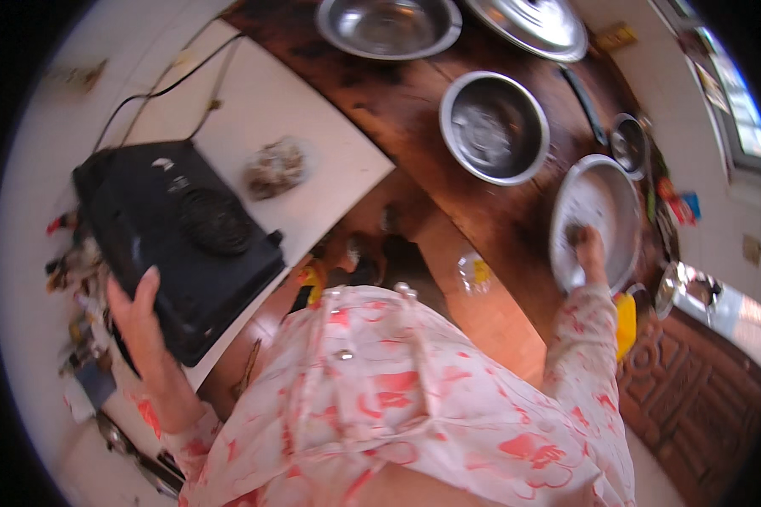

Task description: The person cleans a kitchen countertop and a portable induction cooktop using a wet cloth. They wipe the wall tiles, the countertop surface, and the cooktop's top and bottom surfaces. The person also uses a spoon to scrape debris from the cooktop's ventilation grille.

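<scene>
My left hand lies at the near left edge of a black appliance, its fingers apart; the appliance looks like a portable stove with a round, ridged centre. To the right, my right hand reaches into a wide metal basin on the dark wooden table. Its fingers are closed on a small dark scouring pad or similar clump. A deep metal bowl stands beside the basin, with what looks like a little water in it.
A clear bag of brownish contents lies on the white tabletop. Along the dark table stand another metal bowl, a metal lid, a black-handled utensil and a small metal bowl. Below, a clear plastic bottle lies near the floor.
</scene>
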Motion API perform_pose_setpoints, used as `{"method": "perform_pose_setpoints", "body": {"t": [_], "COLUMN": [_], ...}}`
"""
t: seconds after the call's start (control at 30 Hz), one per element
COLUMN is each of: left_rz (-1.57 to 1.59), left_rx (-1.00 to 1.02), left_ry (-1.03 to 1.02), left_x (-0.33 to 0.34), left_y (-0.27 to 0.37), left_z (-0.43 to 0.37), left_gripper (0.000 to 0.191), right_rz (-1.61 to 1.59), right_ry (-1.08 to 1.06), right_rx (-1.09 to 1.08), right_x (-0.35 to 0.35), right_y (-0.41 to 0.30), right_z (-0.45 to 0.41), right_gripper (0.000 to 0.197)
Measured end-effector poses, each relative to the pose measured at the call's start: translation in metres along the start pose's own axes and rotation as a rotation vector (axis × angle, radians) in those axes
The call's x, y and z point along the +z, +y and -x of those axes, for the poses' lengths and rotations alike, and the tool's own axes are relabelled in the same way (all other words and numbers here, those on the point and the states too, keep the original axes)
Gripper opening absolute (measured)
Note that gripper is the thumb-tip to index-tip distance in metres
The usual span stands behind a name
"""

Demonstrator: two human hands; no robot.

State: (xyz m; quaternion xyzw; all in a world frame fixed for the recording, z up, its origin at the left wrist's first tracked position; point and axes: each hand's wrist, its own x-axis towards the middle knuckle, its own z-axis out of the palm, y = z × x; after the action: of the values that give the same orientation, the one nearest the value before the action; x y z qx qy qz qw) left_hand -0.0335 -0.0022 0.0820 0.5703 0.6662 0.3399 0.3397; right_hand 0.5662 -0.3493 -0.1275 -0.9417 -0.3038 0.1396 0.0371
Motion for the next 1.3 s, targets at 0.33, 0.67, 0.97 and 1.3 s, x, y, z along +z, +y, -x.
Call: {"method": "perform_pose_setpoints", "body": {"t": [0.33,0.67,0.97,1.3], "left_rz": [0.138,0.149,0.149,0.232], "left_rx": [-0.076,-0.08,-0.093,-0.124], "left_ry": [0.036,0.022,0.032,0.011], "left_x": [0.004,0.001,0.003,0.007], "left_y": [0.019,0.009,0.017,0.022], "left_z": [0.013,0.012,0.014,0.014], "left_gripper": [0.038,0.042,0.042,0.042], "right_rz": [0.027,0.121,0.231,-0.026], "right_ry": [0.001,-0.053,0.145,0.087], "right_rx": [-0.139,-0.054,-0.1,-0.222], "right_x": [-0.013,-0.026,-0.014,-0.028], "right_y": [-0.024,0.004,0.022,0.03], "right_z": [-0.008,-0.02,-0.018,-0.014], "right_gripper": [0.02,0.019,0.018,0.047]}}
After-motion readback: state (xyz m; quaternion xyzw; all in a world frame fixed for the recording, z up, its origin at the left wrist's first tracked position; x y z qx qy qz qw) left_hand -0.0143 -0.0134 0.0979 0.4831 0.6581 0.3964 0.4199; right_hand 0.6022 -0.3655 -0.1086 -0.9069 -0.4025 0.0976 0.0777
